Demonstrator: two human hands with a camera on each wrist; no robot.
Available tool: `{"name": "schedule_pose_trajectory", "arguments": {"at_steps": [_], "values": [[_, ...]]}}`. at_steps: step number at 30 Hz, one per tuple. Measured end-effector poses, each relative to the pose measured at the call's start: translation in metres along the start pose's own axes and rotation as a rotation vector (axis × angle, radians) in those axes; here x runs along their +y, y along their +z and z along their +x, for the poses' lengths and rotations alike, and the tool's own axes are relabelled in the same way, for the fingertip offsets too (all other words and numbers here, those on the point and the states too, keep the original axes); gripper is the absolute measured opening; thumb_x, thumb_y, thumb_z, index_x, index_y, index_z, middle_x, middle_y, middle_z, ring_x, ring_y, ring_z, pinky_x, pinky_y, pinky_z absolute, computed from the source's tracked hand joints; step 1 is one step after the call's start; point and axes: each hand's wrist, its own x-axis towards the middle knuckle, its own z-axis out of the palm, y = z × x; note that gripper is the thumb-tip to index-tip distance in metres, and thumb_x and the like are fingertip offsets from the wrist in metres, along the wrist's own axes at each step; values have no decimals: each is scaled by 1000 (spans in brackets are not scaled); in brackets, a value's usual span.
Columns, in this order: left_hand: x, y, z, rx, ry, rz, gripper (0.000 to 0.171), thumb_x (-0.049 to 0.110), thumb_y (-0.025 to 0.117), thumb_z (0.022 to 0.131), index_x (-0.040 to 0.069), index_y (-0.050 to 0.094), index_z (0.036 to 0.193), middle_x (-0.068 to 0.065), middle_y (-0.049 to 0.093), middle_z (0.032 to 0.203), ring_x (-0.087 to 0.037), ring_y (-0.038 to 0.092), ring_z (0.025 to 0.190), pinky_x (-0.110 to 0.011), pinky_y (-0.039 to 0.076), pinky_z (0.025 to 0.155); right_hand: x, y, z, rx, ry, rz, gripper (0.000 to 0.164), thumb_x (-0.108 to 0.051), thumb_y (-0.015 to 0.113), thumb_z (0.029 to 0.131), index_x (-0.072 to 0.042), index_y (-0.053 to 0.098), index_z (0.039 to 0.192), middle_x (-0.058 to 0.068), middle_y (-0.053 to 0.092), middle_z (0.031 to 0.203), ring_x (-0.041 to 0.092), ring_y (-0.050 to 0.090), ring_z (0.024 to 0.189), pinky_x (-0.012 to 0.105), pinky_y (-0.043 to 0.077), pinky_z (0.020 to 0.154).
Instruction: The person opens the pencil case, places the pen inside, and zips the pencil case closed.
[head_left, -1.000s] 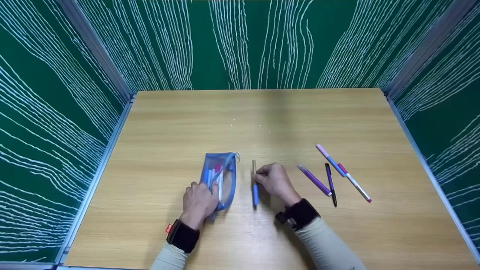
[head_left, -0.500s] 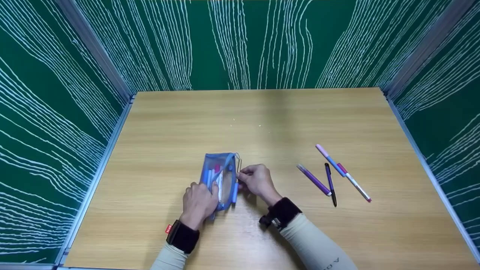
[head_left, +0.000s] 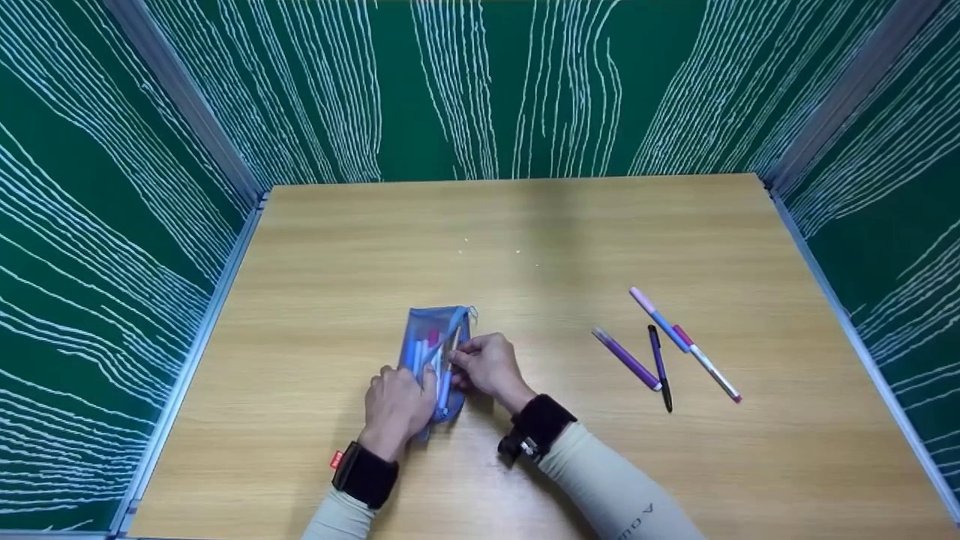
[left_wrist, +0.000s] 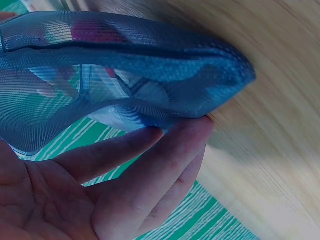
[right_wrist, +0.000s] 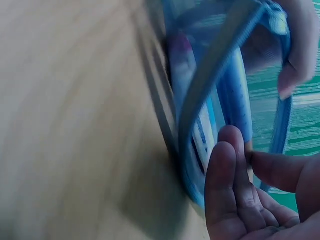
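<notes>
A blue mesh pencil case (head_left: pixel 424 319) lies on the table with several pens inside, seen through the mesh. My left hand (head_left: pixel 397 405) holds its near left side; in the left wrist view its fingers (left_wrist: pixel 175 145) touch the mesh. My right hand (head_left: pixel 491 367) is at the case's right side, pinching a pen (right_wrist: pixel 235 95) with a blue end and a tan shaft between thumb and fingertips. In the right wrist view that pen is within the zip opening (right_wrist: pixel 212 75), blue end pointing away from my palm. My right fingers partly cover its shaft.
To the right lie a purple marker (head_left: pixel 630 361), a dark pen (head_left: pixel 660 367), a pink-and-blue marker (head_left: pixel 660 319) and a white pen with red ends (head_left: pixel 709 366). Small white specks (head_left: pixel 517 251) dot the wooden table (head_left: pixel 360 240). Green panels (head_left: pixel 510 90) surround it.
My right hand has moved left with the blue-ended pen, from the bare table beside the pencil case to its opening. My left hand has stayed on the case.
</notes>
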Motion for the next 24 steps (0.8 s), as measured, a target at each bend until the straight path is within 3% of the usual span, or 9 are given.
{"name": "schedule_pose_trajectory", "arguments": {"at_steps": [13,18,24], "values": [[0,1,0,4,-4,-9,57,43,43,102,-3,67,78,-20,61,82,-36,61,74,-50,50,67,-1,25,1,-8,2,-29,5,-4,77,90,1,76,90,10,72,70,20,70,55,34,59,54],[1,0,-1,26,7,-8,58,42,43,102,-5,71,82,-23,63,83,-40,63,76,-53,51,67,2,27,2,-40,-37,-44,6,-2,74,91,3,77,93,10,73,73,18,69,56,30,58,53],[1,0,0,4,-3,-10,59,43,43,102,-5,70,82,-23,62,84,-39,62,77,-52,50,68,2,24,-1,-81,-77,-103,9,-1,74,91,1,77,99,8,73,76,20,71,61,30,58,56]]}}
